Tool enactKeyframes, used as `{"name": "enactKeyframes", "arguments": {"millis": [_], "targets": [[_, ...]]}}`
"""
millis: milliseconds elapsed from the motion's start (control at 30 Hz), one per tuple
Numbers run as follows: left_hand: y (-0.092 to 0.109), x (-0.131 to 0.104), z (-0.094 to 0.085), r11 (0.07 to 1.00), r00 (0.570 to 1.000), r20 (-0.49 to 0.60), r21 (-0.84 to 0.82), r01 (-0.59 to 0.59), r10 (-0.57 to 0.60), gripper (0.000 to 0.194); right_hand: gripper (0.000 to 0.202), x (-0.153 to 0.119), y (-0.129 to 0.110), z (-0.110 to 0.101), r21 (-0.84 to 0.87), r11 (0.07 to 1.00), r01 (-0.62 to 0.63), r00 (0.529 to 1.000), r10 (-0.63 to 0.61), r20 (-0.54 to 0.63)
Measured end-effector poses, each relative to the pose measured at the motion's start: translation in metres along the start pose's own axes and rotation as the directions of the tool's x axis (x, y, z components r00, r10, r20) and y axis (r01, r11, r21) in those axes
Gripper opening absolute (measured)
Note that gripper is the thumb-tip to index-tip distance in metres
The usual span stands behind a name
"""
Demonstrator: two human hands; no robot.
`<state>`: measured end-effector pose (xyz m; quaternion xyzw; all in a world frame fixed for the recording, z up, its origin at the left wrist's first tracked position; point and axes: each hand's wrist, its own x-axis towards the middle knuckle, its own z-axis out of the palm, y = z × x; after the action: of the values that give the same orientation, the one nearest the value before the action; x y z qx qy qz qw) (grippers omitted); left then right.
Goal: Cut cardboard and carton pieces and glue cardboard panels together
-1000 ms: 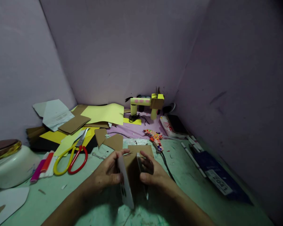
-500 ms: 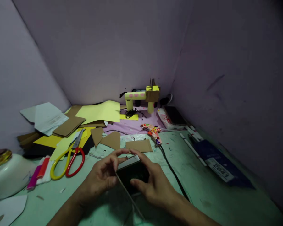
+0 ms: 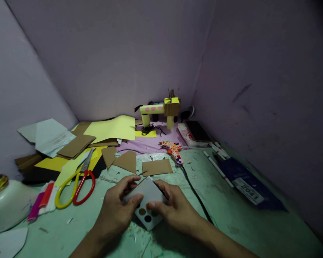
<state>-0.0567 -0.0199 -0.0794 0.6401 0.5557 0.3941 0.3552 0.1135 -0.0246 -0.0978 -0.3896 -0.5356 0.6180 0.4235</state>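
Far left, a white lidded pot (image 3: pixel 12 204); beside it a magenta stick (image 3: pixel 35 209) and a red stick (image 3: pixel 46 195); then scissors (image 3: pixel 86 163), blades parted, lying by layered paper and card, a pale yellow sheet (image 3: pixel 110 128) on top; two angular cardboard offcuts (image 3: pixel 126 162) next, already cut, untouched.

Left hand (image 3: pixel 115 204): thumb pressed on the near white face of a dotted card piece (image 3: pixel 148 191), fingers curled behind its left edge, pinching it; the piece sits tilted between both hands, low centre, above the green tabletop (image 3: pixel 80 229); dots already on that face; whether its edges are joined, cannot tell.

Behind, a yellow figure (image 3: pixel 152 109) stands, legs and boxy head attached; nearer, a flat cardboard rectangle (image 3: pixel 157 167), loose.

Right hand (image 3: pixel 177 207): thumb on the same face, fingers bent round the right edge, gripping; glue gun (image 3: pixel 174 152) beyond, out of hand, cord trailing; far right, a blue packet (image 3: pixel 249 184).

Judgement: cutting partly done; dotted piece mid-handling, yet to be set down.
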Motion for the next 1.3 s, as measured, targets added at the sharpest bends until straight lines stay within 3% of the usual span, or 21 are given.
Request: {"name": "enactKeyframes", "arguments": {"millis": [133, 233, 367, 467, 567, 767, 900, 967, 1100, 1200, 1300], "targets": [[0.004, -0.003, 0.003, 0.987, 0.986, 0.115, 0.091, -0.131, 0.12, 0.017, 0.009, 0.0, -0.003, 0.0, 0.018, 0.998, -0.054, 0.997, 0.053, 0.051], [0.006, -0.005, 0.006, 0.976, 0.984, 0.022, 0.123, -0.179, 0.178, 0.031, 0.013, 0.0, -0.013, -0.003, 0.014, 0.996, -0.089, 0.996, 0.089, 0.027], [0.003, -0.003, 0.007, 0.993, 0.994, -0.098, -0.109, 0.042, -0.053, 0.034, 0.034, 0.003, -0.018, -0.006, 0.08, 0.994, -0.077, 0.996, 0.08, -0.037], [0.0, 0.001, 0.009, 0.921, 0.966, -0.059, -0.321, 0.222, -0.253, 0.035, 0.042, 0.005, -0.011, -0.007, 0.124, 0.989, -0.075, 0.989, 0.09, -0.118], [-0.003, 0.005, 0.014, 0.832, 0.947, 0.028, -0.469, 0.296, -0.321, 0.038, 0.043, 0.008, -0.003, -0.009, 0.159, 0.984, -0.084, 0.972, 0.116, -0.203], [-0.006, 0.006, 0.024, 0.775, 0.94, 0.133, -0.535, 0.336, -0.315, 0.042, 0.036, 0.016, 0.003, -0.013, 0.219, 0.973, -0.065, 0.936, 0.136, -0.326], [-0.012, 0.002, 0.032, 0.78, 0.95, 0.123, -0.544, 0.308, -0.288, 0.039, 0.036, 0.017, 0.006, -0.012, -0.021, 1.0, 0.003, 0.922, -0.01, -0.387], [-0.013, 0.0, 0.034, 0.779, 0.941, 0.2, -0.528, 0.338, -0.273, 0.039, 0.035, 0.016, 0.006, -0.013, -0.15, 0.988, 0.034, 0.9, -0.095, -0.426], [-0.011, -0.005, 0.037, 0.782, 0.895, 0.368, -0.467, 0.412, -0.252, 0.043, 0.036, 0.015, 0.005, -0.014, -0.194, 0.98, 0.047, 0.897, -0.127, -0.424], [-0.009, -0.008, 0.038, 0.796, 0.901, 0.369, -0.464, 0.39, -0.227, 0.045, 0.037, 0.015, 0.004, -0.015, -0.219, 0.974, 0.06, 0.902, -0.147, -0.406], [-0.007, -0.009, 0.039, 0.776, 0.914, 0.384, -0.534, 0.335, -0.131, 0.036, 0.038, 0.014, 0.004, -0.016, -0.24, 0.969, 0.062, 0.901, -0.158, -0.405]]}}
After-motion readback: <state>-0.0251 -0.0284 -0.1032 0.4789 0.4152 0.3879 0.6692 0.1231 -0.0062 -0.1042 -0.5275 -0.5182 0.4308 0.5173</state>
